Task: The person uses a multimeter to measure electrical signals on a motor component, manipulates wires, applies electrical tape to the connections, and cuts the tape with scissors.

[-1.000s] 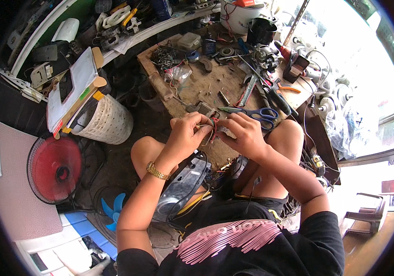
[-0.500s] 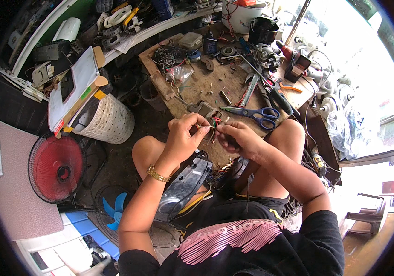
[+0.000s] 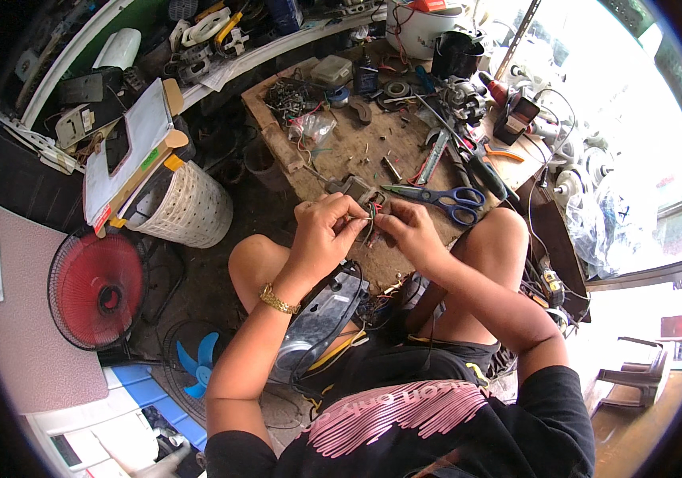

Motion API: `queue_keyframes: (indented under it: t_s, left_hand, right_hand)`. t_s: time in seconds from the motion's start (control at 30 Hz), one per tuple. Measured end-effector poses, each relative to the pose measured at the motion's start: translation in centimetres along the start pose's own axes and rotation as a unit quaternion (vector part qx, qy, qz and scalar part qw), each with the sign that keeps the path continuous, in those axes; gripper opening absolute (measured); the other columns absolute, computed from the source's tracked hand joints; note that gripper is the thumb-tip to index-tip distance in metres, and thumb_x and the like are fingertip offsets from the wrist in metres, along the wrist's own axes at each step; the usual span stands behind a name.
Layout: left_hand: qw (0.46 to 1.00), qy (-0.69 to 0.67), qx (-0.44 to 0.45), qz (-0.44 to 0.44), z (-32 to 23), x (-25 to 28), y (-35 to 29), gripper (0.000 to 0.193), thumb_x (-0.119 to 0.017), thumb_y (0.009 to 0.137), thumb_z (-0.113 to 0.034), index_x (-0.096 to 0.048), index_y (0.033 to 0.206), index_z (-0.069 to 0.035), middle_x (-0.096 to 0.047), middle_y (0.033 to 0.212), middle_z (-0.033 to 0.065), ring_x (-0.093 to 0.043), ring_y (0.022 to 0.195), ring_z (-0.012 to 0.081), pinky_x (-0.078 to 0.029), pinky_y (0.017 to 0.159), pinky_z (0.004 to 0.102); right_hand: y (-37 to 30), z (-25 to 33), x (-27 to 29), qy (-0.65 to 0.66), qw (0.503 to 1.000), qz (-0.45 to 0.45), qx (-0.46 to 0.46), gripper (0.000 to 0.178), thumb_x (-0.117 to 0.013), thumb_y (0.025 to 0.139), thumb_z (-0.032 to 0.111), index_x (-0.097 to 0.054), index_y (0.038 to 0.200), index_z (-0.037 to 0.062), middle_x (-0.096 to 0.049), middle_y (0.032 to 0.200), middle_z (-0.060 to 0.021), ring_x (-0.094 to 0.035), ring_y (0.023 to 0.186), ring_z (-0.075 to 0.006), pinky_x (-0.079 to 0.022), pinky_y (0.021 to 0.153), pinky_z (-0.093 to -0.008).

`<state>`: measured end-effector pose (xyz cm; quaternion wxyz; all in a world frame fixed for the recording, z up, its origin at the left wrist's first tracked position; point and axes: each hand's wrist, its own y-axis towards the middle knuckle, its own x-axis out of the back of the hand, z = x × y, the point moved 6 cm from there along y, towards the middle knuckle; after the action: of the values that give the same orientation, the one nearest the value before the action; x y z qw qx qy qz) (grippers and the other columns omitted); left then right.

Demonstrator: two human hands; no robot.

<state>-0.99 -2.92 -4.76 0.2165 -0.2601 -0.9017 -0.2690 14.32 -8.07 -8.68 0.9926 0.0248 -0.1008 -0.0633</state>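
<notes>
My left hand (image 3: 327,229) pinches a thin wire (image 3: 370,219), with its thumb and forefinger pressed together. Close beside it, my right hand (image 3: 409,232) is closed in a pinch at the same bundle of thin red, green and pale wires (image 3: 377,209). What exactly the right fingertips grip is too small to make out. Just beyond my fingers, at the board's near edge, sits a small metal motor part (image 3: 352,187). Scissors with blue handles (image 3: 464,205) lie to the right of it. A grey fan base housing (image 3: 321,315) rests against my lap.
The wooden board (image 3: 345,151) carries a screw pile (image 3: 287,97), a clear plastic bag (image 3: 312,127), a box cutter (image 3: 434,157) and pliers (image 3: 484,169). At left stand a perforated white basket (image 3: 197,209) and a red fan (image 3: 100,288); blue fan blades (image 3: 199,363) lie lower.
My hands have come closer together at the wires. The right hand has turned, its fingers now tucked nearer the left fingertips.
</notes>
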Motion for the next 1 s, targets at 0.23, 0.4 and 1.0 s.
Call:
queue_keyframes:
  t_s: [0.23, 0.4, 1.0]
  left_hand:
    - [0.999, -0.03, 0.021, 0.008, 0.6, 0.1, -0.2, 0.007, -0.072, 0.081, -0.002, -0.065, 0.083, -0.001, -0.063, 0.073, 0.003, -0.049, 0.059, 0.0062, -0.037, 0.053, 0.0251]
    - [0.998, -0.045, 0.052, 0.011, 0.7, 0.1, -0.2, 0.006, -0.071, 0.082, -0.002, -0.066, 0.084, 0.0, -0.063, 0.073, 0.0021, -0.047, 0.059, 0.0053, -0.037, 0.053, 0.0249]
    - [0.996, -0.067, 0.061, 0.018, 0.8, 0.1, -0.2, 0.005, -0.071, 0.083, -0.003, -0.068, 0.085, -0.001, -0.064, 0.074, 0.0004, -0.05, 0.063, 0.0036, -0.039, 0.056, 0.0231]
  right_hand:
    - [-1.0, -1.2, -0.4, 0.103, 0.984, 0.087, -0.117, 0.027, -0.069, 0.089, 0.031, -0.061, 0.098, 0.0063, -0.062, 0.08, -0.002, -0.059, 0.065, -0.0156, -0.049, 0.059, -0.0299]
    - [-1.6, 4.8, 0.0, -0.393, 0.86, -0.044, 0.322, 0.024, -0.079, 0.073, 0.016, -0.064, 0.09, 0.0084, -0.057, 0.073, -0.0052, -0.058, 0.066, -0.0238, -0.048, 0.055, -0.0353]
    - [-1.9, 5.3, 0.3, -0.416, 0.823, 0.019, 0.385, 0.031, -0.07, 0.07, 0.011, -0.063, 0.1, 0.0095, -0.057, 0.076, -0.0062, -0.06, 0.071, -0.0259, -0.05, 0.056, -0.0376]
